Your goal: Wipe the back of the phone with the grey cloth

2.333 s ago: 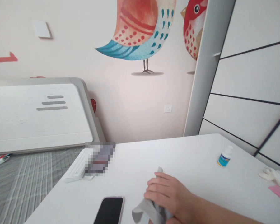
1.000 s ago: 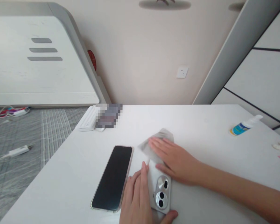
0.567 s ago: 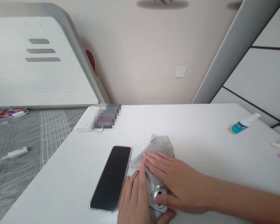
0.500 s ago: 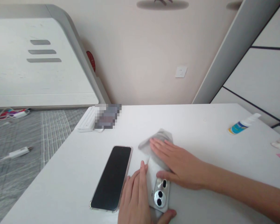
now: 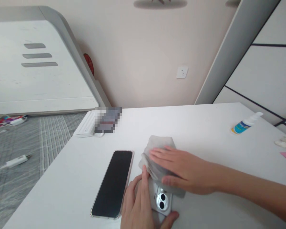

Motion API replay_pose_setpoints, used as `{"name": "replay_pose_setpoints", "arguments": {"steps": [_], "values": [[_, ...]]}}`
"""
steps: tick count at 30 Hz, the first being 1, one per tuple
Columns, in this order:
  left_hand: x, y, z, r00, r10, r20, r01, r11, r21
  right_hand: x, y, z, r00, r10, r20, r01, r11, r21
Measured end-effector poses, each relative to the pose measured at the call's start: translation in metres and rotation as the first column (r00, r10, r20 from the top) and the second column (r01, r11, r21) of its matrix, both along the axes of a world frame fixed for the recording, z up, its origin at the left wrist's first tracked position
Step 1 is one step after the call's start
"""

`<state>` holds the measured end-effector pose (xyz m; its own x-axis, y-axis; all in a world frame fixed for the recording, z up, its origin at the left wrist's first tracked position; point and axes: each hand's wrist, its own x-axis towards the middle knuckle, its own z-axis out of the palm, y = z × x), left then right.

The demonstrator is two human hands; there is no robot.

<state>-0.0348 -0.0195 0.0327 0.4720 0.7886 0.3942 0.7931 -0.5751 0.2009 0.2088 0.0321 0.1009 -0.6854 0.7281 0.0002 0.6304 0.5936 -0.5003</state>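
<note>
Lower centre of frame: the silver phone [image 5: 160,199] lies face down on the white surface [image 5: 205,127]. The left hand [image 5: 139,203] clamps its edges in a loose grip. The right hand [image 5: 186,170], fingers flat, presses the grey cloth [image 5: 157,149] onto it. Keep strokes light and clear of the 2 lenses; avoid the dark phone [image 5: 114,183] beside it.

black phone [image 5: 113,183] face up; spray bottle [image 5: 244,124] far right.
</note>
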Motion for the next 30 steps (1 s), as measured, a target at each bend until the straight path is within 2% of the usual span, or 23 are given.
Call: {"name": "replay_pose_setpoints", "arguments": {"steps": [3,7,10,12,15,19,21,23,27,30], "values": [[0.002,-0.001,-0.001,0.998,0.015,0.056,-0.011,0.997,-0.074,0.005,0.011,-0.006,0.998,-0.059,0.018,0.059,0.998,0.002],[0.002,-0.003,-0.005,0.997,-0.032,0.074,0.031,0.999,0.009,-0.012,-0.017,-0.020,0.999,-0.032,-0.015,0.031,0.998,-0.060],[0.003,-0.005,-0.005,0.995,-0.005,0.101,0.002,0.999,0.032,-0.023,-0.039,-0.021,0.999,0.004,-0.047,-0.007,0.998,-0.062],[0.003,-0.005,-0.004,0.993,0.005,0.122,-0.007,1.000,0.019,-0.024,-0.040,-0.019,0.998,0.027,-0.056,-0.030,0.998,-0.047],[0.005,-0.005,-0.002,0.991,-0.016,0.136,0.013,1.000,0.021,-0.013,-0.020,-0.017,1.000,0.009,-0.027,-0.010,0.999,-0.049],[0.006,-0.005,-0.002,0.990,0.012,0.143,-0.016,1.000,0.027,0.006,0.017,-0.019,0.982,-0.183,0.052,0.185,0.983,-0.019],[0.005,-0.005,-0.004,0.992,0.010,0.125,-0.013,1.000,0.023,0.008,0.021,-0.020,0.973,-0.223,0.064,0.223,0.975,-0.003],[0.004,-0.004,-0.005,0.994,-0.003,0.111,0.000,1.000,0.031,0.003,0.011,-0.021,0.983,-0.174,0.054,0.174,0.985,-0.009],[0.004,-0.001,-0.004,0.996,-0.034,0.087,0.027,0.996,0.083,-0.015,-0.024,-0.022,0.999,0.029,-0.018,-0.030,0.999,-0.030],[0.005,0.000,-0.002,0.998,-0.009,0.059,0.001,0.993,0.122,-0.024,-0.040,-0.026,0.996,0.082,-0.020,-0.081,0.997,0.019]]}}
